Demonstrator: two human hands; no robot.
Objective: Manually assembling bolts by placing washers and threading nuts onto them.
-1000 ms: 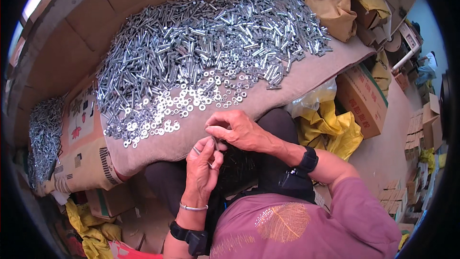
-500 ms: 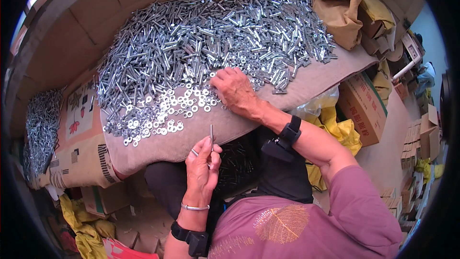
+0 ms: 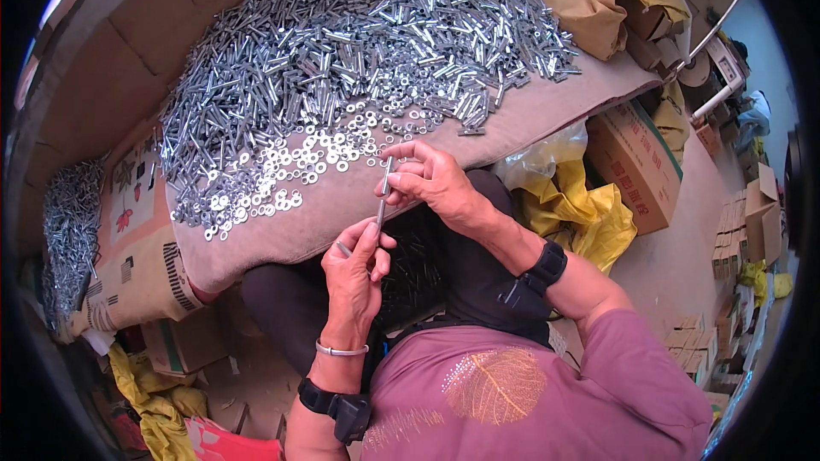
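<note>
Low over my lap, my left hand pinches a thin metal bolt that points upward. Another short silver piece shows at its fingers; whether it is a ring or a loose part I cannot tell. My right hand has thumb and fingers closed on a small metal sleeve at the bolt's upper end. The two line up, but how far the sleeve sits over the bolt is unclear. Just beyond the hands, flat washers lie scattered on the padded brown cloth, in front of a big heap of metal sleeves.
Dark bolts lie between my knees. More metal parts are heaped at the far left. A cardboard box and a yellow bag stand right of the padded surface. Cardboard walls border the heap at the back.
My right hand has left the edge of the washers and come back to the bolt, now with a sleeve in its fingers. My left hand still holds the bolt, slightly higher.
</note>
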